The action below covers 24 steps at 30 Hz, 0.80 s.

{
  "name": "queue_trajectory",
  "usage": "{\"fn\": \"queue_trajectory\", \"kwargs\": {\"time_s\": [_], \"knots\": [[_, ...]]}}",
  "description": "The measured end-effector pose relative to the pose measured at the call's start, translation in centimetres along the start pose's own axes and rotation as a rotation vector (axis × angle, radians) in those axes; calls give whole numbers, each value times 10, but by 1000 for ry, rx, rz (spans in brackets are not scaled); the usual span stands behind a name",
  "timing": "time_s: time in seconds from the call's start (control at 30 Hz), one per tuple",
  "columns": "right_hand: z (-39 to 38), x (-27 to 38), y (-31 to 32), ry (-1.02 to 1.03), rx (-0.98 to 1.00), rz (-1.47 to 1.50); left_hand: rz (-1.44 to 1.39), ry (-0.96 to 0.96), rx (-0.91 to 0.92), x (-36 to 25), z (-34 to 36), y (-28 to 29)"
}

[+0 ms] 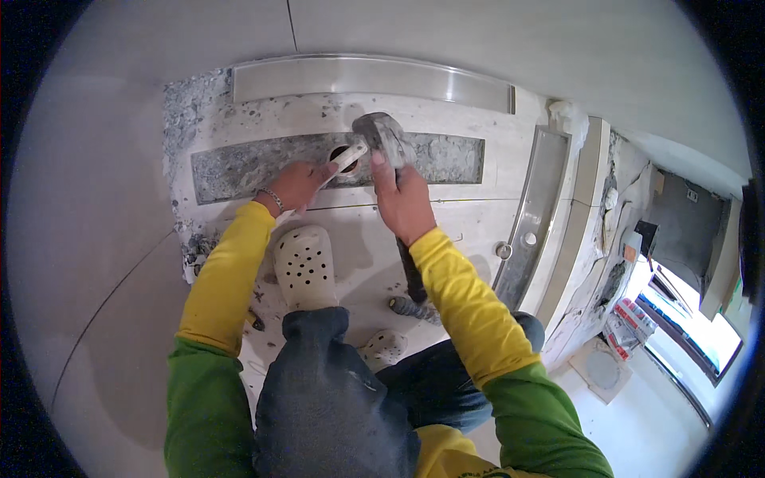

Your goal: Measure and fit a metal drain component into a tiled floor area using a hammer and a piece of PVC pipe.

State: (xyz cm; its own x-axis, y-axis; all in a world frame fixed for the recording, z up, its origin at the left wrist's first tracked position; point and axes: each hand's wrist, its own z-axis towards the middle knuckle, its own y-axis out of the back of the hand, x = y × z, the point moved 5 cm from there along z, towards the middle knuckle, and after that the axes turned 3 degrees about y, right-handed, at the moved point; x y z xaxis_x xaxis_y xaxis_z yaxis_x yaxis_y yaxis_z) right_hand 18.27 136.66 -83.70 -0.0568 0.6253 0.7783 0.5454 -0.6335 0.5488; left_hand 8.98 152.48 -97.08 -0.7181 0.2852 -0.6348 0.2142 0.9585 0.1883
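A long rectangular recess of rough grey mortar (446, 159) is cut into the pale tiled floor, with a round drain hole (341, 164) near its middle. My left hand (295, 188) is closed around a narrow whitish strip-like piece (351, 157), whose far end reaches over the hole; its exact kind is unclear. My right hand (405, 203) grips a hammer (381, 131) high on its handle. The hammer's grey, dusty head lies close to the strip's far end; whether they touch I cannot tell. Its dark handle runs back below my right wrist.
A long stainless steel channel (370, 80) lies beyond the recess; another (538, 207) lies at the right, with a small round metal ring (504, 251) beside it. A dark-gripped tool (410, 307) rests near my shoes (307, 267). Mortar crumbs and broken edges surround the recess.
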Motion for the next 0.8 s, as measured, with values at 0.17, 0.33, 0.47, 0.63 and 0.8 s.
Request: {"fn": "queue_trajectory", "kwargs": {"time_s": [0.17, 0.33, 0.47, 0.63, 0.8], "knots": [[3, -26, -8, 25, 13, -167, 145, -75, 85, -16, 4, 13], [-3, -4, -3, -206, 222, -134, 133, 2, 110, 7, 5, 19], [-2, -17, -7, 181, -62, -108, 173, -25, 81, -8, 9, 18], [3, -29, -5, -30, 74, -126, 217, -28, 24, -8, 7, 20], [2, -33, 25, -159, -14, 82, 193, 25, 105, -9, 10, 24]]}}
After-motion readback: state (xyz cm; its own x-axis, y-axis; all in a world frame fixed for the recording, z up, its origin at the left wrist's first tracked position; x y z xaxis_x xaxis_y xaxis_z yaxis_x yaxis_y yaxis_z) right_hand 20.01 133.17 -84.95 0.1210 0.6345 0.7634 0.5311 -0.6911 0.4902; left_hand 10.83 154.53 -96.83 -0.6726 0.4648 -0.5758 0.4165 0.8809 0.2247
